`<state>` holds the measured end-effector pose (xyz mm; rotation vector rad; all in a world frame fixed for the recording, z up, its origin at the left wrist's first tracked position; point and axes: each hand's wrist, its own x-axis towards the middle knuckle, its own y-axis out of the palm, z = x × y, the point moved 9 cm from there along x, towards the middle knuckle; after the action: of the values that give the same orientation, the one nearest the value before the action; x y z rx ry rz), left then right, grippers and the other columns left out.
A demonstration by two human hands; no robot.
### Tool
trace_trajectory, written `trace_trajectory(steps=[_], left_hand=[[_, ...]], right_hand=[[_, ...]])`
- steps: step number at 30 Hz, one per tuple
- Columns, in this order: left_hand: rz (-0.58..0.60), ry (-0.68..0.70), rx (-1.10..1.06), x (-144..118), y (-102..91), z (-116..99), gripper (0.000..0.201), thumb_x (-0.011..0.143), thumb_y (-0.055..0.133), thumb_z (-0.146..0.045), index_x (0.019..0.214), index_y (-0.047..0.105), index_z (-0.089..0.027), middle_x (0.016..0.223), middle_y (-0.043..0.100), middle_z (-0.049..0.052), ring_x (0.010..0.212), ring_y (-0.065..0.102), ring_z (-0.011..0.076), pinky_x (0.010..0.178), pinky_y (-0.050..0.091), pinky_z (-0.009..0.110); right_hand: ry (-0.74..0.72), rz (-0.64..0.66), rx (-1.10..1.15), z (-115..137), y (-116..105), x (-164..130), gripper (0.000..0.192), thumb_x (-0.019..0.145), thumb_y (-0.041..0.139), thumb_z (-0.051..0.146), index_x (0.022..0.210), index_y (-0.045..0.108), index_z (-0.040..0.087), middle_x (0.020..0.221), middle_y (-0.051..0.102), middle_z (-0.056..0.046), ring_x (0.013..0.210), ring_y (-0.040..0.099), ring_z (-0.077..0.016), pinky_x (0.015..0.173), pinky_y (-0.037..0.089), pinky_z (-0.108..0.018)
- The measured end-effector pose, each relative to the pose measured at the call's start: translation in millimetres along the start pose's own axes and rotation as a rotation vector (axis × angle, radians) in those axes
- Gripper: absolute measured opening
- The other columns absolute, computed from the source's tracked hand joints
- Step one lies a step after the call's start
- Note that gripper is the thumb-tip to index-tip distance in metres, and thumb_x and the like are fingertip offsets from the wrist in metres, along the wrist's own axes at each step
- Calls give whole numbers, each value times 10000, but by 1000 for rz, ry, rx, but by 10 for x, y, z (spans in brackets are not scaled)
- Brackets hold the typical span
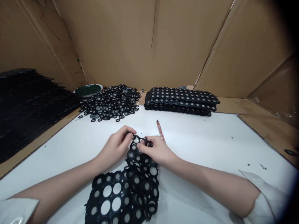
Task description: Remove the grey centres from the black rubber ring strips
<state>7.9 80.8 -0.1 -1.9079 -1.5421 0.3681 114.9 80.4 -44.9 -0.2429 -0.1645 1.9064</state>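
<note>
Hands meet at the far end of a black sheet of rings [130, 189] lying on the white desk [210, 143]: left hand [115, 146] and right hand [158, 151] each pinch its top edge. Beyond them lie a red-handled knife [160, 130], loose rings [111, 102] and stacked sheets [181, 100].

A single head-worn camera looks forward and steeply down onto the white sheet [198, 137], close enough that both forearms enter from the bottom edge. Beyond the sheet, the view faces cardboard walls [130, 40] that close off the background.
</note>
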Motion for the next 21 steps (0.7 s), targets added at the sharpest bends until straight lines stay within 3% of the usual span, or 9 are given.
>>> trace_trajectory(steps=[3, 8, 13, 15, 19, 21], left_hand=[[-179, -42, -100, -2, -134, 56, 167, 831, 398, -301, 911, 502, -196, 605, 422, -37, 541, 408, 105, 508, 332, 223], [-290, -17, -208, 17, -280, 44, 115, 815, 431, -272, 860, 515, -209, 657, 438, -32, 541, 373, 87, 502, 313, 216], [-471, -72, -274, 70, -583, 186, 141, 808, 343, -230, 811, 483, -222, 511, 305, -64, 435, 302, 91, 414, 250, 202], [-366, -26, -152, 94, -493, 90, 119, 781, 408, -236, 793, 523, -208, 555, 420, -46, 472, 371, 92, 443, 295, 209], [-18, 157, 251, 16, -63, -233, 156, 799, 423, -276, 851, 558, -216, 624, 544, -36, 539, 480, 103, 549, 376, 223], [82, 162, 281, -36, 46, -286, 174, 824, 396, -286, 891, 543, -221, 671, 584, -30, 581, 524, 115, 579, 398, 229]], right_hand=[[-9, -38, 13, 28, -31, 12, 272, 723, 496, 382, 561, 458, 167, 523, 389, 36, 508, 354, -86, 482, 276, -224], [-58, -57, 48, 92, -42, -18, 236, 742, 473, 355, 586, 451, 178, 544, 389, 31, 526, 369, -96, 499, 294, -222], [-66, -160, 8, 34, -139, -62, 184, 740, 469, 297, 588, 442, 195, 585, 459, 6, 572, 444, -131, 553, 339, -245], [-75, -155, 28, 27, -129, -61, 188, 754, 456, 314, 607, 455, 197, 606, 481, 0, 597, 464, -143, 578, 352, -257], [-93, -161, 46, 55, -116, -65, 197, 769, 453, 334, 641, 494, 190, 646, 516, -8, 654, 487, -152, 620, 369, -261], [-96, -159, 38, 67, -108, -76, 200, 776, 451, 334, 650, 504, 188, 667, 532, -13, 671, 494, -154, 631, 375, -261]])
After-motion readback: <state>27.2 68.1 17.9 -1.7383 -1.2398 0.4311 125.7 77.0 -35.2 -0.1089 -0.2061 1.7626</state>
